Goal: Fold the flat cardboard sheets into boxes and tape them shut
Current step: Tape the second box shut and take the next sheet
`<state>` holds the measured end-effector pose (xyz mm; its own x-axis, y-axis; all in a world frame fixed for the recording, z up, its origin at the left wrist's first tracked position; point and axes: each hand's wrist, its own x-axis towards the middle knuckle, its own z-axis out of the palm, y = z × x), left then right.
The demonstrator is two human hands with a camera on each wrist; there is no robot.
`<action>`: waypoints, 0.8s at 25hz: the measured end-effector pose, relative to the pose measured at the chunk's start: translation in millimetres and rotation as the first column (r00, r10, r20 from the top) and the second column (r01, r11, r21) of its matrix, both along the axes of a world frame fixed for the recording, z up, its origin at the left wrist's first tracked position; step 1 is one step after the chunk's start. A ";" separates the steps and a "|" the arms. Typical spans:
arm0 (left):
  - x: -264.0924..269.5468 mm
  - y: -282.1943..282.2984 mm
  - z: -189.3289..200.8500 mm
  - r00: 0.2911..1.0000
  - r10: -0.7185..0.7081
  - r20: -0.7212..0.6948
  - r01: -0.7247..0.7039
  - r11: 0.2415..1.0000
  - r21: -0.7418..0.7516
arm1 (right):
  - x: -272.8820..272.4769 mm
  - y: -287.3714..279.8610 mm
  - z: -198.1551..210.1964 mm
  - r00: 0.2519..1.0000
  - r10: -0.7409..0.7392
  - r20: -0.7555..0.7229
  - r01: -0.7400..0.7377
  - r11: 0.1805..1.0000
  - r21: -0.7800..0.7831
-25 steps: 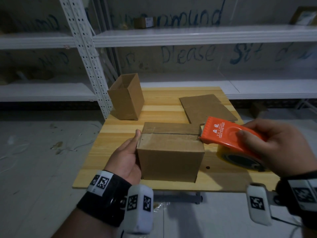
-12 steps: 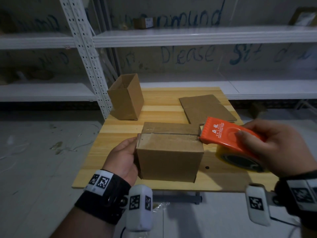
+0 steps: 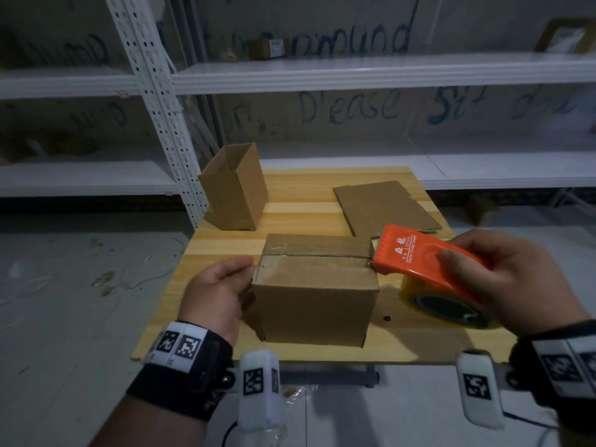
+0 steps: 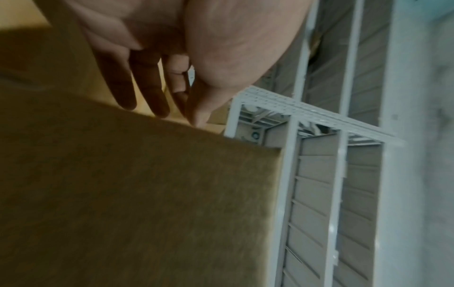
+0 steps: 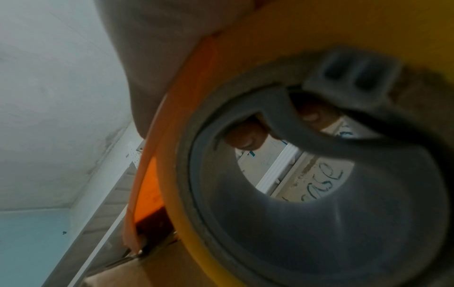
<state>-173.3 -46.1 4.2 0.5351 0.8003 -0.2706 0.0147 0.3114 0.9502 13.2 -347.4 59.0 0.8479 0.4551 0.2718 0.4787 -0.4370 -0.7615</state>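
A closed brown cardboard box (image 3: 317, 290) stands at the near middle of the wooden table (image 3: 290, 221), with clear tape along its top seam. My left hand (image 3: 222, 287) lies against the box's left side (image 4: 137, 194), fingers straight, thumb at the top edge. In my right hand (image 3: 516, 279) I grip an orange tape dispenser (image 3: 422, 258) carrying a yellowish tape roll (image 5: 319, 194). Its toothed front end touches the box's top right edge at the seam. A flat cardboard sheet (image 3: 385, 208) lies at the back right.
An open-topped folded box (image 3: 233, 187) stands at the table's back left. White metal shelving (image 3: 354, 72) runs behind the table, with an upright post (image 3: 161, 124) close to the back left corner. The table's near edge is just below the closed box.
My left hand slid down from the box's top left corner to lie flat on its left side. The dispenser stays at the right end of the seam.
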 end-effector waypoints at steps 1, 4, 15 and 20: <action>-2.2 2.8 7.2 0.997 0.071 0.024 -0.072 0.996 0.060 | 2.3 -0.4 -1.9 1.000 0.001 -0.002 -0.001 1.000 0.008; -10.5 1.3 38.0 0.985 0.134 0.110 -0.167 0.901 0.401 | 7.6 1.8 -8.0 1.000 0.024 -0.007 -0.024 0.999 0.022; -3.0 -25.2 37.6 0.876 -0.216 -0.431 0.468 0.164 0.869 | 5.7 9.8 -18.0 0.995 0.080 -0.062 -0.077 0.996 0.046; -2.6 -19.8 36.1 0.864 -0.224 -0.451 0.487 0.148 0.861 | 7.2 5.7 -13.6 0.987 0.104 -0.123 -0.096 0.993 0.067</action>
<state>-175.9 -65.9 40.4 0.8866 0.2591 0.3832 0.0446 -0.8725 0.4866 20.4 -341.7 45.4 0.8282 0.5251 0.1955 0.4163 -0.3431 -0.8420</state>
